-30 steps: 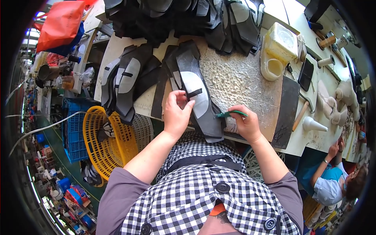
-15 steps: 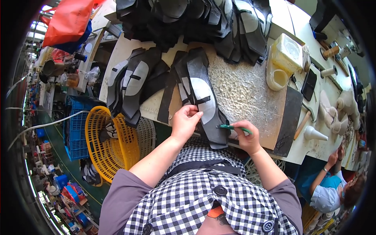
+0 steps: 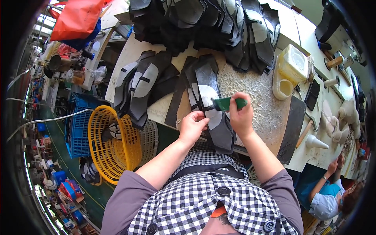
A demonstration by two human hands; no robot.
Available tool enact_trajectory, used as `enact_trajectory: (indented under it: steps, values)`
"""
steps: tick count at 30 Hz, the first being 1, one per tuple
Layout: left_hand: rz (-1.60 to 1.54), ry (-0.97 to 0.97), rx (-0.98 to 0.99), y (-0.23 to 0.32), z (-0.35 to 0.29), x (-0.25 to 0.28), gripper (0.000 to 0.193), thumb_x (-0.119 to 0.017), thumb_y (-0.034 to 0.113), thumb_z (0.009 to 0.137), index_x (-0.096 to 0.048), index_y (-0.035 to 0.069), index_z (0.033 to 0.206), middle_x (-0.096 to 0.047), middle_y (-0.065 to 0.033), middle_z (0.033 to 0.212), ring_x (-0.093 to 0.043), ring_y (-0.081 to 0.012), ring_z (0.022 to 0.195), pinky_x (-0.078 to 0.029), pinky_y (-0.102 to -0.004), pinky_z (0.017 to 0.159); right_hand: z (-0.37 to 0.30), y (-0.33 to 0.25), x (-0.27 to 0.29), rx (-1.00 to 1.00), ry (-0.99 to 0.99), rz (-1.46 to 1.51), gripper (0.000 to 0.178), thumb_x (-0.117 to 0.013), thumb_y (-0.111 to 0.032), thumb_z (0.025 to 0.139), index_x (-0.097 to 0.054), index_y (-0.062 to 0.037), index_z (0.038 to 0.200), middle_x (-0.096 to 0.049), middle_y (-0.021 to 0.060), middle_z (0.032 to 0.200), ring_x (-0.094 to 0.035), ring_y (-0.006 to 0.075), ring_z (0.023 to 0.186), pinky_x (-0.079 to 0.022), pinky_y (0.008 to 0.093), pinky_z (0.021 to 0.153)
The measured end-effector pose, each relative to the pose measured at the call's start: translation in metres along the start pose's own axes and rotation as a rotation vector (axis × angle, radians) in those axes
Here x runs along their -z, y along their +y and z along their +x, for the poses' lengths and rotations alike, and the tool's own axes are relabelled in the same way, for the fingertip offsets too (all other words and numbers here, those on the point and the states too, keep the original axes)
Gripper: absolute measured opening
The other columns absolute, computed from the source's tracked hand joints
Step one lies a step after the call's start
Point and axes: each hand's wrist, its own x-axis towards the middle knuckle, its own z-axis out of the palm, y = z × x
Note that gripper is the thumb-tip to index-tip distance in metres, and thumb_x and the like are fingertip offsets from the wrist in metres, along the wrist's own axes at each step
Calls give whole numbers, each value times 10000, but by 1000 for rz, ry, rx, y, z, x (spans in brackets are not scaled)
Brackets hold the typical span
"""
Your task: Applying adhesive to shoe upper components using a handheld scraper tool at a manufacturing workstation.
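Shifted forward, the right hand grips a green tool, left hand pinching grey material, a red bag faintly lettered.

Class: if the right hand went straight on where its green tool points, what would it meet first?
Probably the white patch on the dark grey piece: the green tool in the right hand overlaps it in view, though whether they touch is unclear.

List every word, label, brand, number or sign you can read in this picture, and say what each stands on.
None can be read.
Red bag: faint print, too small and blurred.
Dark board: scrawled marks, cannot tell whether they are writing.
Green tool in the right hand: no legible text.
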Motion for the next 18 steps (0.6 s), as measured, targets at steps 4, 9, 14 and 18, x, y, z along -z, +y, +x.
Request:
enact_trajectory:
  steps: [4,9,14,18]
  values:
    - [69,-80,31,-4,4,-11,251,-629,112,888,-566,-16,1094,-644,-48,915,-589,-93,780,-478,-233,699,55,27,-16,69,26,-102,139,-582,-46,888,-570,-72,1024,-652,110,866,-646,266,777,-497,308,705]
    - [-54,-173,66,-13,3,-18,226,-591,163,925,-594,-12,1068,-662,-57,968,-600,-113,868,-469,-241,753,48,34,-9,277,-127,-92,220,-614,25,817,-619,-87,1006,-657,87,937,-640,228,823,-514,314,726]
    - [-291,-223,209,-24,10,0,231,-527,216,965,-592,50,1112,-657,-19,954,-596,-93,836,-461,-232,715,-40,-2,54,340,-255,-144,330,-646,71,712,-631,-109,988,-660,103,993,-639,296,879,-522,347,730]
    - [-665,-391,240,-4,6,5,241,-490,193,979,-547,55,1168,-634,-40,1060,-604,-140,940,-470,-270,827,-51,-23,54,231,-38,3,323,-622,101,710,-609,-72,983,-651,107,910,-640,285,826,-520,343,704]
